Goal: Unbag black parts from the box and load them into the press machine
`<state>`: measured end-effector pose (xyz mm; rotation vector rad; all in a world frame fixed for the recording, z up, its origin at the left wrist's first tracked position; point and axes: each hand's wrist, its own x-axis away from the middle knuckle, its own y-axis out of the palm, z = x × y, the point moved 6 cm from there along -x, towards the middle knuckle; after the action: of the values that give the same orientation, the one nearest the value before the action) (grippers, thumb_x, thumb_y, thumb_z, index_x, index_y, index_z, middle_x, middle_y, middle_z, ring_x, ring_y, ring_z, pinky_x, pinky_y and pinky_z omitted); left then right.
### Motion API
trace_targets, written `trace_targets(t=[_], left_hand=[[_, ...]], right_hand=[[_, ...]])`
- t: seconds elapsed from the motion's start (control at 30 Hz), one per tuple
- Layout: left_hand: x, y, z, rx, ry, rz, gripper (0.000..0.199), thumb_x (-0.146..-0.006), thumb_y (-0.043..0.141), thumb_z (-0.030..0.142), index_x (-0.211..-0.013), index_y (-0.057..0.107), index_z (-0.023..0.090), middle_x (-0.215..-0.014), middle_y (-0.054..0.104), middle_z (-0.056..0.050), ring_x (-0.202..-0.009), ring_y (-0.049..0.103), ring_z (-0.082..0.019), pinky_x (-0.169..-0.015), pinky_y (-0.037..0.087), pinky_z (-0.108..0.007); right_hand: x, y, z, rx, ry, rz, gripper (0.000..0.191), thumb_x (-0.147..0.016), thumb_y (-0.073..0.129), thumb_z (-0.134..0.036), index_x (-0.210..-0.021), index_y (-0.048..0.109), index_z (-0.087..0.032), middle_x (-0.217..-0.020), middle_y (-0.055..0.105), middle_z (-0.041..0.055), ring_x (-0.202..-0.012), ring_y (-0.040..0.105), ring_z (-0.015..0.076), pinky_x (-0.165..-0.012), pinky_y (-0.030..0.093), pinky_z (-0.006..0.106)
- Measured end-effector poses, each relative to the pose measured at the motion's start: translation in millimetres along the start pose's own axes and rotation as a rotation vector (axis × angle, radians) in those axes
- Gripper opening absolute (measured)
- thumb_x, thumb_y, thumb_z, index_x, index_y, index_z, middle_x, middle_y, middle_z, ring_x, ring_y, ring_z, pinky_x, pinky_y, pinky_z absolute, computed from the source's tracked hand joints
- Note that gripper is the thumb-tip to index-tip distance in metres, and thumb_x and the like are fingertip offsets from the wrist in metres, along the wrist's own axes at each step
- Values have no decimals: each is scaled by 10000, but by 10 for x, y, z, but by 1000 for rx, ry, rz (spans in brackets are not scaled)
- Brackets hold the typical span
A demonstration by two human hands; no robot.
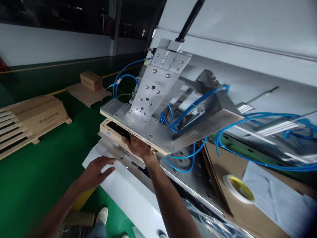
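My left hand (100, 169) hangs in the air before the machine's front edge, fingers and thumb apart, holding nothing. My right hand (138, 147) reaches into the narrow gap between an upper metal plate (158, 130) and a cream-coloured frame (112, 133) with a small white label. Its thumb shows near the frame's edge; the other fingers are hidden under the plate, so whether they grip anything cannot be seen. Above stands a metal bracket (158, 81) marked 3097, bolted to the plate. Beneath the frame lies a metal base (123, 158).
Blue air hoses (190, 109) loop around the fixture and to the right. A roll of tape (239, 189) and white paper (274, 191) lie on cardboard at the right. On the green floor are a wooden pallet (15, 132) and a cardboard box (91, 81).
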<state>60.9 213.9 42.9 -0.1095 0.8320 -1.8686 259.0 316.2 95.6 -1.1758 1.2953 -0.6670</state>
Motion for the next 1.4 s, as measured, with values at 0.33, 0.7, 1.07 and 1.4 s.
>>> trace_targets(t=[0.33, 0.7, 1.07, 1.4], left_hand=[[-844, -200, -164, -476, 169, 253, 582, -1077, 457, 502, -1507, 529, 117, -1556, 556, -220, -1492, 478, -399, -1234, 410, -616], [57, -1, 24, -402, 219, 564, 513, -1033, 606, 319, -1497, 544, 108, -1432, 624, -250, -1408, 556, -367, -1202, 435, -561], [1727, 2172, 1056, -361, 362, -32, 606, -1027, 611, 273, -1599, 411, 274, -1477, 618, -159, -1370, 601, -349, -1125, 531, -529], [1996, 2239, 1086, -395, 204, 78, 705, -1018, 594, 309, -1669, 324, 317, -1611, 503, -166, -1461, 528, -408, -1191, 506, -659]], right_hand=[[1025, -99, -157, 188, 124, 75, 614, -1042, 576, -394, -1562, 488, -78, -1522, 602, 240, -1412, 535, 376, -1218, 377, 572], [2226, -419, -897, -222, 57, 170, 508, -1032, 599, -366, -1501, 536, -180, -1488, 660, 136, -1426, 543, 267, -1261, 364, 501], [5127, -1316, 68, -40, 613, 557, 290, -1002, 563, -119, -1256, 666, -214, -929, 729, 73, -800, 694, 196, -702, 581, 326], [8098, -2179, 1940, 495, 1430, 753, 581, -947, 464, -432, -1300, 665, -17, -1165, 700, 279, -1050, 670, 352, -914, 550, 509]])
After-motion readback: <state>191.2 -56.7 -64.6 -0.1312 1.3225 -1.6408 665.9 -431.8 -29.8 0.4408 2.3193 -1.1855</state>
